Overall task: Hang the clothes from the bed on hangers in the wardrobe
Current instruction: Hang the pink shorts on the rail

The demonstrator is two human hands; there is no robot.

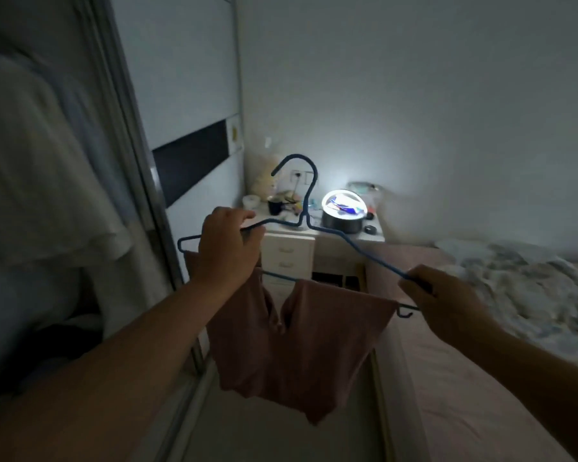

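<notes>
Blue wire hanger (pixel 331 231) held mid-frame in both hands, hook up, long axis running left to right and dipping to the right.

At left, pale clothes (pixel 47 168) hang blurred in the wardrobe (pixel 127 135). The left hand (pixel 229 248) is clamped on the hanger's left shoulder, the right hand (pixel 431 295) pinched on its right end. Soft pink shorts (pixel 294 348) drape over the bar. The bed (pixel 481 361) at right is dim and cut off.

A thin blue coated-wire hanger (pixel 327 233) carries soft matt pink cloth shorts (pixel 297 345); the bedsheet (pixel 464 378) looks matt fabric.
</notes>
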